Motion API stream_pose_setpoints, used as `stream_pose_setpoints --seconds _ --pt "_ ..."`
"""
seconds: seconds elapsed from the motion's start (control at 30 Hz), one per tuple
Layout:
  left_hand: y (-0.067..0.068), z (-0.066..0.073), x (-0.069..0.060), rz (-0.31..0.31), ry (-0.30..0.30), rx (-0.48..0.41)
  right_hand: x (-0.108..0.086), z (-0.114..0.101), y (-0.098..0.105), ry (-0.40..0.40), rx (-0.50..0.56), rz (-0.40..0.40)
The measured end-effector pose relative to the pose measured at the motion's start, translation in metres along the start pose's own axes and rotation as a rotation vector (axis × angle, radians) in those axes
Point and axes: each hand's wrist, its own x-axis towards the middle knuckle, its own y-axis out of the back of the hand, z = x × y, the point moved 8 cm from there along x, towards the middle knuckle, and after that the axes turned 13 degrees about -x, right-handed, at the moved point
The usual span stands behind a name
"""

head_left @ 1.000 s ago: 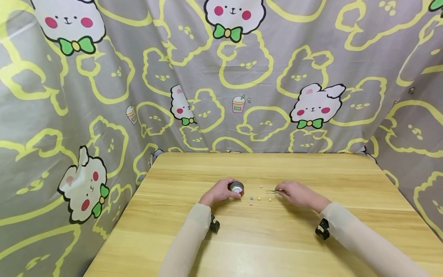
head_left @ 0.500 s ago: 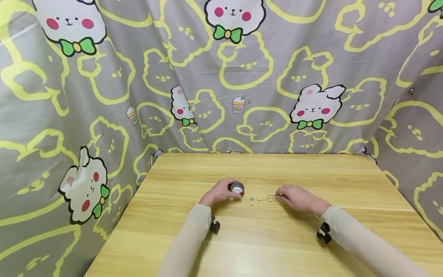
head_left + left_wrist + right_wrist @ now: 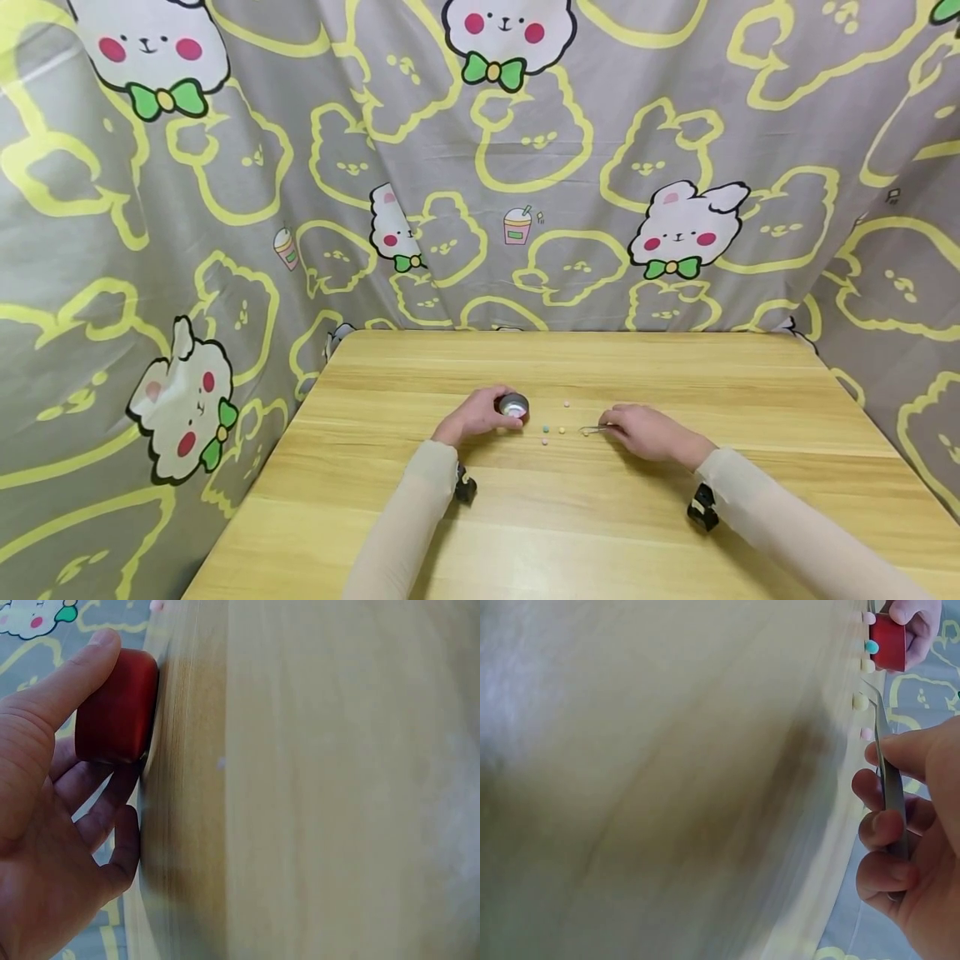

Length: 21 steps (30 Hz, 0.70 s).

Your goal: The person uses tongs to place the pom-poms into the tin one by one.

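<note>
My left hand point(image 3: 482, 412) grips a small round red tin point(image 3: 118, 709) that stands on the table, thumb on one side and fingers on the other. In the head view the tin is uncovered, with a silvery inside and something pale pinkish in it. My right hand point(image 3: 647, 431) holds metal tweezers point(image 3: 891, 787) with bent tips. Those tips are at a yellow ball point(image 3: 861, 701), and whether they touch it I cannot tell. Between the hands lie another yellow ball point(image 3: 562, 431), a teal ball point(image 3: 546, 429) and a pink ball point(image 3: 544, 442). Farther back sits one more pink ball point(image 3: 567, 404).
The light wooden table point(image 3: 525, 533) reaches back to a grey patterned curtain point(image 3: 450, 167), which also hangs at both sides. Black wrist cameras sit on the left wrist point(image 3: 465, 486) and the right wrist point(image 3: 702, 508).
The right hand and tweezers have come nearer the front of the table, from beside the far pink ball to the right-hand yellow ball. The left hand and tin have stayed put.
</note>
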Motion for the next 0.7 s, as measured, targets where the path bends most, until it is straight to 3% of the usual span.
stream_pose_setpoints --seconds 0.7 --pt "-0.0007 0.0022 -0.0014 0.001 -0.01 0.015 -0.0068 0.002 0.0024 -0.024 0.006 0.004"
